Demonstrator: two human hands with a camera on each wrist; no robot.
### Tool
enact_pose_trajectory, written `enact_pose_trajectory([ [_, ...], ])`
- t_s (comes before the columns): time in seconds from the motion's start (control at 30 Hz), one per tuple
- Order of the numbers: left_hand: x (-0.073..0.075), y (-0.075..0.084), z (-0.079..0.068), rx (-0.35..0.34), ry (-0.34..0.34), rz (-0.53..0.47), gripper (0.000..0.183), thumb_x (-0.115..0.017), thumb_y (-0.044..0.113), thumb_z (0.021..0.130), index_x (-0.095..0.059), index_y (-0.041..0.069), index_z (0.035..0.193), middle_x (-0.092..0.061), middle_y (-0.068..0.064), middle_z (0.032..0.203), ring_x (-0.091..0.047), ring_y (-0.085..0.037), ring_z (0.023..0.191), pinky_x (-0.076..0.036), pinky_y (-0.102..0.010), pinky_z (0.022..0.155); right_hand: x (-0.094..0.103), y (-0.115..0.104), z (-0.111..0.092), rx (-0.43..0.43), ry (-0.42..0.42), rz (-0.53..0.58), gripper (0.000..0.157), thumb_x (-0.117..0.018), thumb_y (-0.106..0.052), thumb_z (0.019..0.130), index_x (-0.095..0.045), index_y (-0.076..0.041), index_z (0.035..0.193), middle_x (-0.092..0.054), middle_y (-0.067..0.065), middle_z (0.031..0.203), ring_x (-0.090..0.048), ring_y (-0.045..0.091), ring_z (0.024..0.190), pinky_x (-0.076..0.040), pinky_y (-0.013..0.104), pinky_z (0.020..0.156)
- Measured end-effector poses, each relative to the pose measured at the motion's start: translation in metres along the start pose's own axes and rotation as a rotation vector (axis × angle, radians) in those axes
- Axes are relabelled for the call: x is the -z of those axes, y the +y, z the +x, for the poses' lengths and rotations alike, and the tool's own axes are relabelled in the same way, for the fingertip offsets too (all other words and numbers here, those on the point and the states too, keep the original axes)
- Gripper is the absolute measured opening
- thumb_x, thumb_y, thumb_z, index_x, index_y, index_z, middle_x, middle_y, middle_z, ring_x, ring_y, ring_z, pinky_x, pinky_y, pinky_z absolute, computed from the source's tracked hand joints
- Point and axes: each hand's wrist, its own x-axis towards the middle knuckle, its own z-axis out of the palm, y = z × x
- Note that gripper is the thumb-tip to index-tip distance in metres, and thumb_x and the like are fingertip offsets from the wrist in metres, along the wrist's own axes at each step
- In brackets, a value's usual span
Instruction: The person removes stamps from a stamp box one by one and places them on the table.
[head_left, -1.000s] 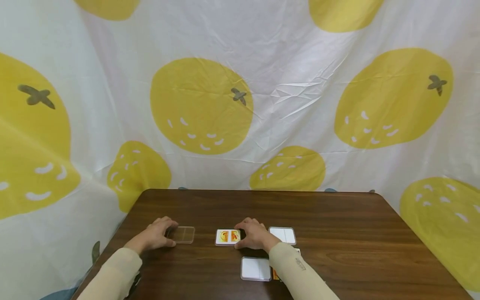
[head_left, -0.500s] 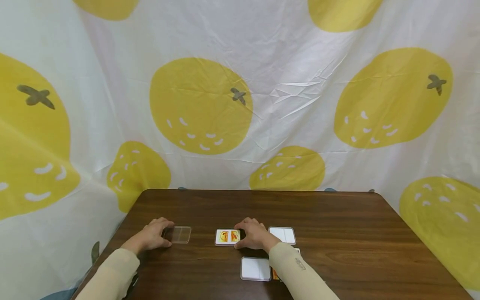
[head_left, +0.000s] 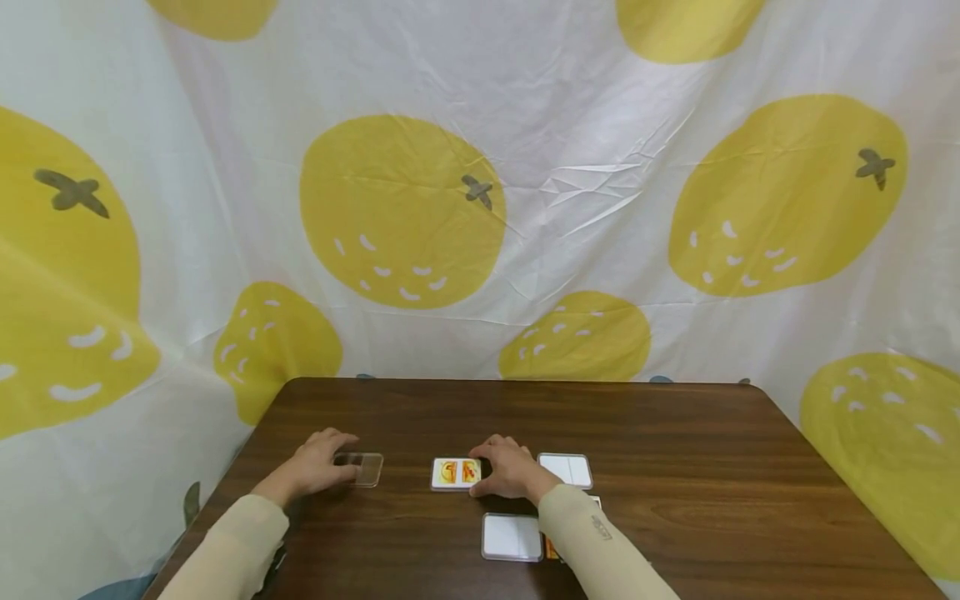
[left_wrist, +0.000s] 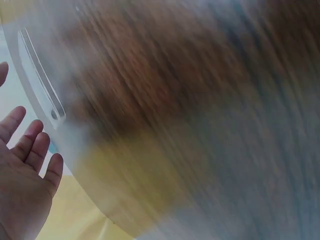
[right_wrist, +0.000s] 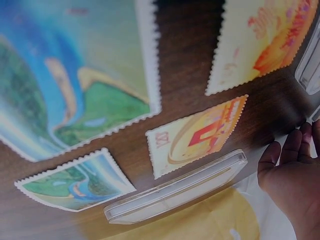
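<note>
My left hand (head_left: pixel 318 462), fingers spread, is over the left side of a clear plastic lid (head_left: pixel 369 470) on the table, its thumb overlapping it in the head view. In the left wrist view, a flat clear case (left_wrist: pixel 42 75) lies beyond the relaxed fingertips (left_wrist: pixel 37 127). My right hand (head_left: pixel 512 468) holds the right end of a stamp case (head_left: pixel 442 473), thumb at its near edge and fingers at its far edge. Two orange-yellow stamps show in this case against white backing. The palm hides its right end.
Two white-backed clear cases (head_left: pixel 510 537) (head_left: pixel 566 470) lie near the right arm. Loose stamps with perforated edges, one blue-green (right_wrist: pixel 77 185) and one orange (right_wrist: pixel 195 135), lie on the brown table (head_left: pixel 675 500), mostly hidden under the right forearm in the head view.
The clear lid has slid slightly left with my left hand. Since then the left hand has shifted right and its fingers have lifted and spread. The right hand and the stamp case stay put.
</note>
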Motion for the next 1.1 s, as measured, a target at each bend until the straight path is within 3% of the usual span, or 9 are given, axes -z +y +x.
enact_pose_trajectory([
  [0.43, -0.006, 0.024, 0.016, -0.019, 0.033, -0.107, 0.047, -0.069, 0.031, 0.093, -0.061, -0.002, 0.126, -0.057, -0.018, 0.125, -0.048, -0.040, 0.121, -0.039, -0.056, 0.100, 0.000, 0.000, 0.000, 0.005, -0.001, 0.012, 0.057, -0.083, -0.036, 0.081, -0.064, -0.014, 0.130, -0.053, 0.010, 0.131, -0.047, 0.031, 0.123, -0.036, 0.052, 0.100],
  [0.9, -0.026, 0.057, 0.035, 0.045, 0.031, -0.207, 0.041, -0.072, 0.031, 0.091, -0.064, 0.007, 0.124, -0.059, -0.012, 0.126, -0.052, -0.033, 0.120, -0.041, -0.054, 0.100, 0.001, 0.001, 0.001, 0.009, -0.001, 0.014, 0.057, -0.083, -0.035, 0.080, -0.064, -0.013, 0.130, -0.053, 0.011, 0.132, -0.046, 0.032, 0.124, -0.035, 0.053, 0.100],
  [1.1, -0.033, 0.069, 0.041, -0.034, 0.046, -0.216, 0.036, -0.070, 0.025, 0.092, -0.065, 0.004, 0.122, -0.061, -0.013, 0.121, -0.054, -0.034, 0.118, -0.040, -0.052, 0.100, 0.000, 0.001, 0.001, 0.000, -0.010, 0.018, 0.058, -0.082, -0.036, 0.081, -0.063, -0.014, 0.131, -0.052, 0.010, 0.134, -0.046, 0.031, 0.125, -0.034, 0.052, 0.102],
])
